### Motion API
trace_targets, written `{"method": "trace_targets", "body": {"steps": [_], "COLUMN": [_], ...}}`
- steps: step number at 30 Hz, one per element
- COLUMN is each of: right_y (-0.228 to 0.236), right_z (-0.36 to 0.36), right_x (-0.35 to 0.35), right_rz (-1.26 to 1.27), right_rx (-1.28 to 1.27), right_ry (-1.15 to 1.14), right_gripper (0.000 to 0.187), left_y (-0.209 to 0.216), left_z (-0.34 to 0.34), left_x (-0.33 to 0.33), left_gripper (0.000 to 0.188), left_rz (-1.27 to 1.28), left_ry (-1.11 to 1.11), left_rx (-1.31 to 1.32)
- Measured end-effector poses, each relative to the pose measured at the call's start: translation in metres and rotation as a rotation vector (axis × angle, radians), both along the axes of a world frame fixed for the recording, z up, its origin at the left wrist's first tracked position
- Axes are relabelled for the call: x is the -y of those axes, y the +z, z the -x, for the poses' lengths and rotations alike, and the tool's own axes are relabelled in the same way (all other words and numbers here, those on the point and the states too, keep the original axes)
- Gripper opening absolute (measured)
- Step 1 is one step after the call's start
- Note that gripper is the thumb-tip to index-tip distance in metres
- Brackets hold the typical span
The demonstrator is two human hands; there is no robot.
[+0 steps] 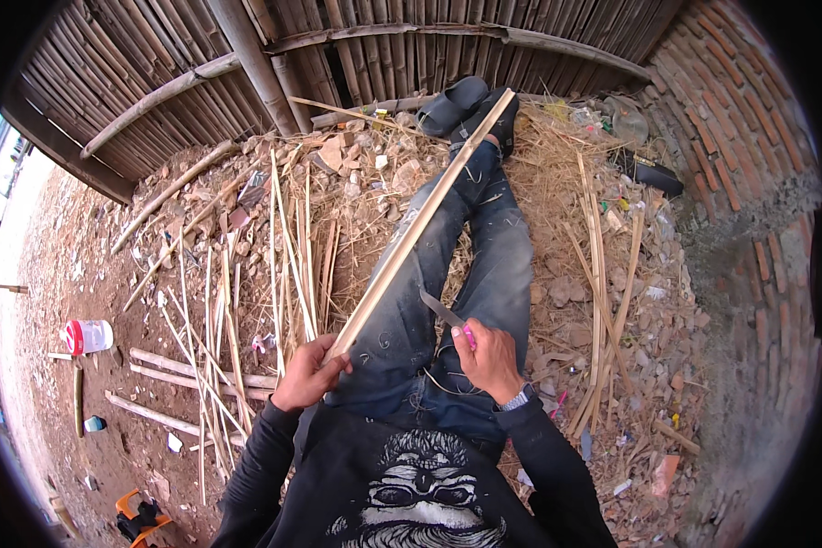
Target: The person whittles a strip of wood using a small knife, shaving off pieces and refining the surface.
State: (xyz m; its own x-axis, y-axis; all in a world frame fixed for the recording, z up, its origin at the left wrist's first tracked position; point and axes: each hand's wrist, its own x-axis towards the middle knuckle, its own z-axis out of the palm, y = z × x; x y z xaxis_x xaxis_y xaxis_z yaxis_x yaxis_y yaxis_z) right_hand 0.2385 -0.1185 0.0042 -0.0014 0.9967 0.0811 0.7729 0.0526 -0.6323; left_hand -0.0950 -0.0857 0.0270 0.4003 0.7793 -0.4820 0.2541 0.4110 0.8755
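Observation:
My left hand [312, 373] is closed round the near end of a long, pale split bamboo strip [420, 222]. The strip slants up and away along my outstretched leg, its far end beside my shoes. In my right hand [490, 363] is a knife [442, 310] with a pink handle, held over my thigh. Its dark blade points up and left, apart from the strip. Thin shavings lie on my dark jeans [498, 265].
Several split strips lie in a pile [288, 247] on my left, with more strips [598, 283] on my right. Round poles [169, 370] and a red-and-white tub [88, 336] are farther left. A bamboo fence [384, 55] stands ahead, a brick wall [749, 164] to the right.

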Motion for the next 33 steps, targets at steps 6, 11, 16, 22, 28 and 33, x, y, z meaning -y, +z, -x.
{"method": "trace_targets", "body": {"steps": [6,11,16,22,28,33], "right_y": [-0.029,-0.031,-0.026,-0.031,-0.031,-0.034], "right_z": [-0.023,-0.010,-0.004,-0.006,-0.005,-0.004], "right_x": [0.000,-0.005,-0.008,-0.018,-0.004,-0.003], "right_rz": [0.018,0.078,0.147,0.083,0.068,0.047], "right_rx": [0.052,0.124,0.134,0.084,0.093,0.113], "right_ry": [0.069,0.006,-0.002,-0.098,0.130,0.120], "right_gripper": [0.048,0.054,0.057,0.055,0.056,0.057], "left_y": [0.004,-0.005,-0.006,0.001,0.008,0.008], "left_z": [-0.064,-0.077,-0.072,-0.038,-0.030,-0.042], "left_x": [-0.041,-0.045,-0.039,-0.023,-0.012,-0.011], "left_gripper": [0.021,0.020,0.022,0.017,0.020,0.023], "left_rz": [-0.181,-0.240,-0.120,0.067,-0.026,-0.210], "left_ry": [-0.176,-0.218,-0.134,-0.116,-0.133,-0.164], "left_rx": [-0.089,-0.137,-0.085,-0.026,-0.076,-0.241]}}
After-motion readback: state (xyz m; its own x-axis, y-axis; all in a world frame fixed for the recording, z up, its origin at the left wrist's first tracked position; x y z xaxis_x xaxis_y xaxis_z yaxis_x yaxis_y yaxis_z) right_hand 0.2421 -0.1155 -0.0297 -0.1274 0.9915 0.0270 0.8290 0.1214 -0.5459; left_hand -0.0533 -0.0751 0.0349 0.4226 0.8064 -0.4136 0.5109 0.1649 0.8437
